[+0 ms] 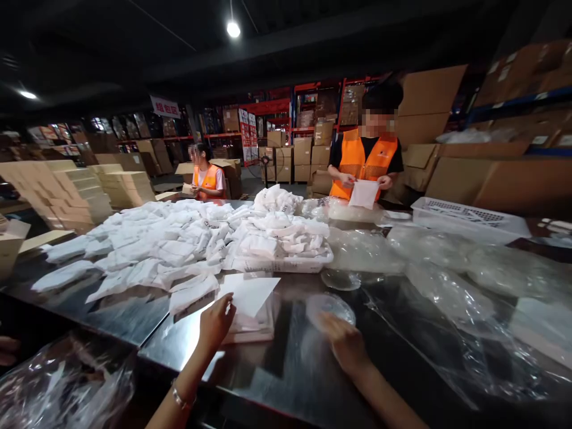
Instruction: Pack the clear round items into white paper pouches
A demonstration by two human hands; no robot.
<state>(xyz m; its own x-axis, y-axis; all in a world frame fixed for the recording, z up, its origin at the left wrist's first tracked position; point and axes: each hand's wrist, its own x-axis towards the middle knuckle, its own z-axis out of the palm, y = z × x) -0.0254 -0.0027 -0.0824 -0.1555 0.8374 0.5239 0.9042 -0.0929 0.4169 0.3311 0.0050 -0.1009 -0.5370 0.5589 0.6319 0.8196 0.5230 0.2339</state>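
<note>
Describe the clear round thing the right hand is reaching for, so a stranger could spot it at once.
Start at the long dark table and find the white tray heaped with packets. Nearer the camera, just beyond the right hand, lies a clear round disc. Unlike the crumpled plastic bags to its right, it is flat and neatly circular.

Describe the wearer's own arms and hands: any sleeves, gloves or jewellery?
Both forearms are bare, with no sleeves in view. The left hand and the right hand wear no gloves. A thin silver bracelet circles the left wrist. No rings or watch can be made out; the right hand is slightly blurred.
</note>
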